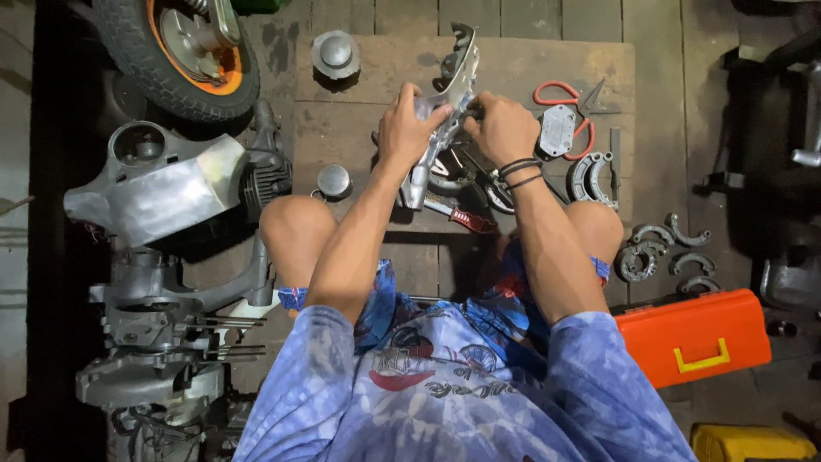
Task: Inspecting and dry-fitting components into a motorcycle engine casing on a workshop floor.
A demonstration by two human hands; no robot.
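Note:
I hold a long silver cast-metal casing (453, 73) upright over a worn wooden board (530, 64). My left hand (409, 128) grips its middle from the left side. My right hand (503, 128) closes on it from the right, with dark bands around the wrist. Whether the right fingers also hold a small tool is hidden. Under my hands lie a red-handled tool (466, 218) and dark metal parts.
Red-handled scissors (564, 94), a grey cover plate (558, 130) and curved brake shoes (590, 175) lie right. Round metal caps (335, 53), a tyre with an orange rim (184, 56) and an engine block (158, 184) are left. An orange toolbox (697, 338) sits by my right knee.

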